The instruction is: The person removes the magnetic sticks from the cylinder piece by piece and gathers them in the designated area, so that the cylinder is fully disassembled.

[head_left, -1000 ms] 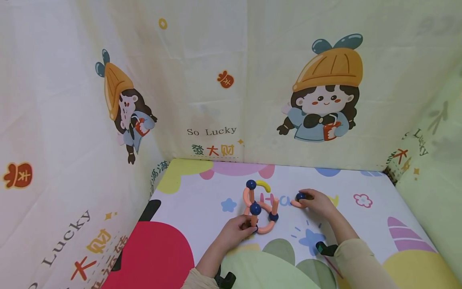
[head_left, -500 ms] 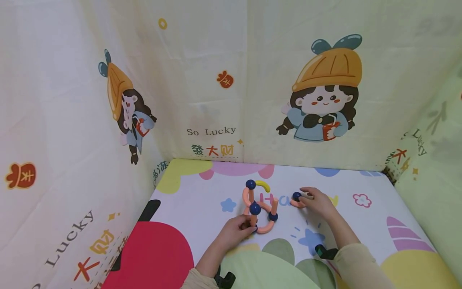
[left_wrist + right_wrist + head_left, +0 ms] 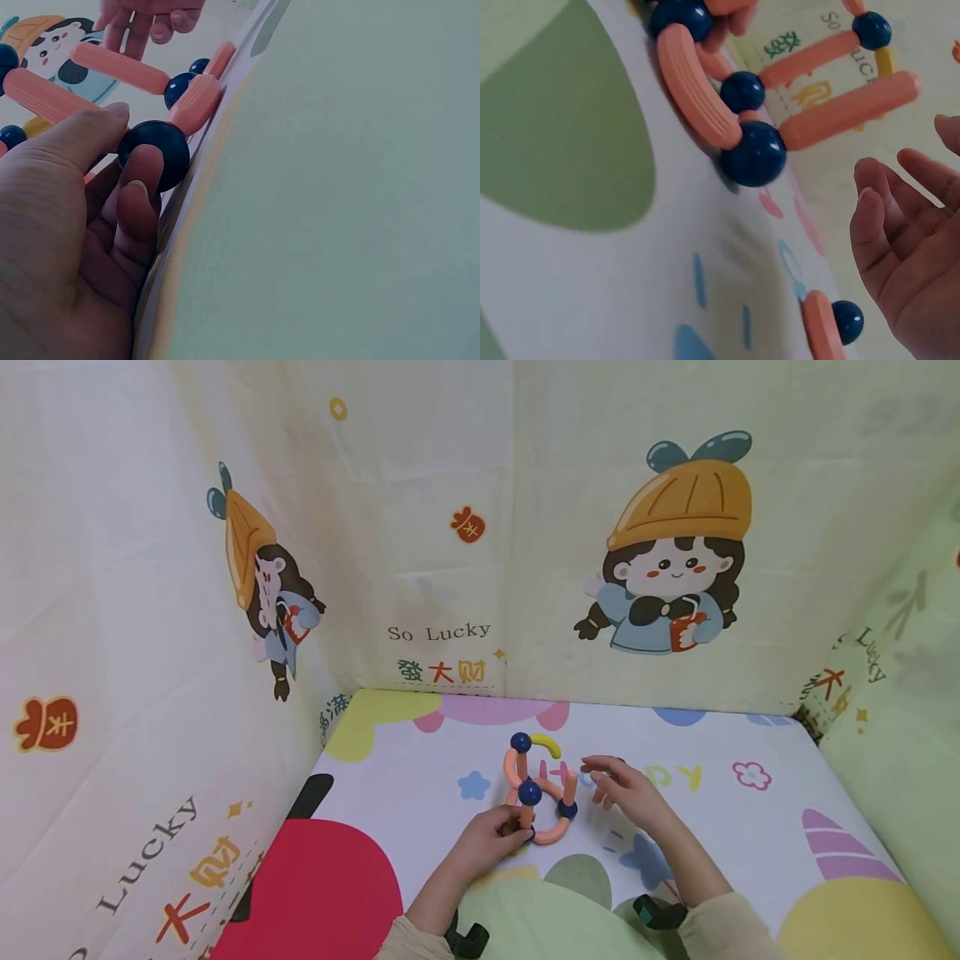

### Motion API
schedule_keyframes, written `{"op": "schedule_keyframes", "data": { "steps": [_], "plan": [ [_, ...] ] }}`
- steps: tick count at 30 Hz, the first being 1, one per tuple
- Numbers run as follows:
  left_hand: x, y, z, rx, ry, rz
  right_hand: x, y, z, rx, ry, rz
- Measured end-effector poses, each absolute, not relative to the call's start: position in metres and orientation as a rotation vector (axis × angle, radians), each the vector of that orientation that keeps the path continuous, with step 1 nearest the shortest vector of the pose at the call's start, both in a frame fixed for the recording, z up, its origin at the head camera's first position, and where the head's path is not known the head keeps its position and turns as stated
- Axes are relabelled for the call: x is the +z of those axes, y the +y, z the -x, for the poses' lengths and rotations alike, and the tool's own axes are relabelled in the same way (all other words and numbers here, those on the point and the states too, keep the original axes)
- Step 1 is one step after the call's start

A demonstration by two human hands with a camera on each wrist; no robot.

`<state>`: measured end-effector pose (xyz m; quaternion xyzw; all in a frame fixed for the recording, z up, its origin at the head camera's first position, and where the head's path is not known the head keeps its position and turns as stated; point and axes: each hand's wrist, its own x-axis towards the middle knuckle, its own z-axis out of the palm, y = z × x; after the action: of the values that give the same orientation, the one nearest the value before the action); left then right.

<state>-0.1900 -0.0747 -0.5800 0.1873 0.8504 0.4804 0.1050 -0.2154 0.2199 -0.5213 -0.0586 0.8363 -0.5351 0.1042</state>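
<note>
Magnetic building sticks and balls form a standing structure: pink sticks, dark blue balls (image 3: 530, 792) and a yellow curved stick (image 3: 546, 744) on the tallest ball. My left hand (image 3: 487, 843) pinches its near-left base ball (image 3: 169, 150), with the thumb lying along the upright pink stick (image 3: 56, 97). To the right of the structure my right hand (image 3: 630, 793) hovers, fingers loosely spread, holding nothing. It is near a free-ended upright pink stick (image 3: 847, 112). A separate curved pink stick (image 3: 823, 330) with a blue ball (image 3: 848, 322) lies on the mat, mostly hidden behind that hand in the head view.
A white mat (image 3: 420, 802) with printed coloured shapes covers the table. Printed cloth walls (image 3: 420, 527) enclose the left, back and right sides. A black strip (image 3: 311, 797) shows at the mat's left edge.
My right hand has let go of the separate curved stick and ball and moved left towards the structure, its fingers spreading. The left hand keeps its grip in the same place.
</note>
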Motion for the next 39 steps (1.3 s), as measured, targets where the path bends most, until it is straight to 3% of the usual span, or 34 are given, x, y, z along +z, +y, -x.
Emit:
{"op": "schedule_keyframes", "data": {
  "steps": [23, 39],
  "plan": [
    [-0.581, -0.074, 0.19, 1.422, 2.501, -0.538, -0.552, 0.191, 0.206, -1.831, 2.092, 0.188],
    [-0.584, -0.075, 0.191, 1.419, 2.499, -0.551, -0.553, 0.186, 0.207, -1.864, 2.05, 0.106]
  ]
}}
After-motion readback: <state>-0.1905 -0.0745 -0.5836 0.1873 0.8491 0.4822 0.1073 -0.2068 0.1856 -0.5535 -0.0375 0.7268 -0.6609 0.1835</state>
